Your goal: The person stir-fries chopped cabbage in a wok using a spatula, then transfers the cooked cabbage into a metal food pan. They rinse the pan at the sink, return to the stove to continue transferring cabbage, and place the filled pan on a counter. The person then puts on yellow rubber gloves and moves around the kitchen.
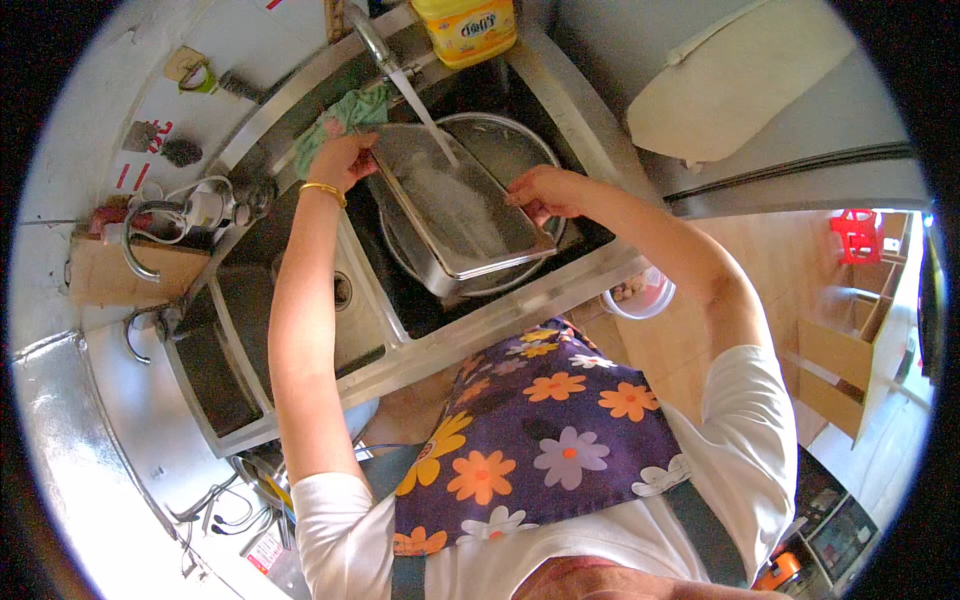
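My left hand (346, 161) grips the far left end of a rectangular stainless steel pan (431, 259). On its right side, my right hand (546, 193) holds the rim. Water (416, 101) runs from a metal faucet (371, 41) into the pan and spreads over its bottom. Beneath the pan, a large round metal basin (517, 142) sits in the sink compartment, partly hidden by the pan. A green cloth (356, 112) hangs over the sink ledge just beyond my left hand.
A yellow detergent jug (469, 30) stands on the back ledge. More sink compartments (364, 330) lie to the left, with curved faucets (142, 255) along the wall. A clear plastic tub (641, 294) holding brownish pieces is beyond the front rim. A red plastic stool (856, 236) stands farther right.
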`<state>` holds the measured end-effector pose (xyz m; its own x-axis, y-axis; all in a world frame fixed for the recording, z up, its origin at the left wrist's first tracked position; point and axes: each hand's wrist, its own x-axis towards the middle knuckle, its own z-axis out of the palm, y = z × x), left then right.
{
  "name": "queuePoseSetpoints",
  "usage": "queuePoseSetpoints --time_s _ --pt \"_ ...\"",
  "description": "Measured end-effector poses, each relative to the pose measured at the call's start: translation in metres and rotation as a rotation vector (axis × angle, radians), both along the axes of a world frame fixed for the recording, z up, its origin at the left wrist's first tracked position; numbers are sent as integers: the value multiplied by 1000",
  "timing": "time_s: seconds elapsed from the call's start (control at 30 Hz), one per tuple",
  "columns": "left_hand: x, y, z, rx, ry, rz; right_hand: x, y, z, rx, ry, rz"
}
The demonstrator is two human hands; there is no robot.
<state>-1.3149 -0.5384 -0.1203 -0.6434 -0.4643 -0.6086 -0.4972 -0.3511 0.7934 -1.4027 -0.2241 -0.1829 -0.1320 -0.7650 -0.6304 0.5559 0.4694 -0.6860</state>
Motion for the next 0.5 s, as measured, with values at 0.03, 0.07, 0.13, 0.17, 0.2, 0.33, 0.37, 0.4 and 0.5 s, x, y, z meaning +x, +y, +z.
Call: queuePoseSetpoints --time_s 0.03,0.07,0.13,0.17,0.2,0.33,0.37,0.4,0.5 --pt "1 -1 -3 -27 -65 -47 1 4 5 0 2 5" --pt "4 -2 -6 -34 -119 -105 4 9 9 -19 -13 27" --pt "10 -2 -14 -139 -187 -275 14 16 16 -15 -50 -16" --pt "12 -2 -18 -123 -166 -268 20 19 19 -70 -105 5" --pt "13 -1 -20 -78 -207 -219 27 21 21 -80 -121 -1" --pt "14 -3 -4 -101 -177 -204 39 12 17 -49 -97 -22" --pt "15 -4 6 -155 -167 -201 37 7 14 -72 -40 -16" --pt "10 -4 17 -179 -198 -169 33 -1 10 -85 49 9" --pt "18 5 45 -395 7 -82 16 -32 -4 -79 263 13"
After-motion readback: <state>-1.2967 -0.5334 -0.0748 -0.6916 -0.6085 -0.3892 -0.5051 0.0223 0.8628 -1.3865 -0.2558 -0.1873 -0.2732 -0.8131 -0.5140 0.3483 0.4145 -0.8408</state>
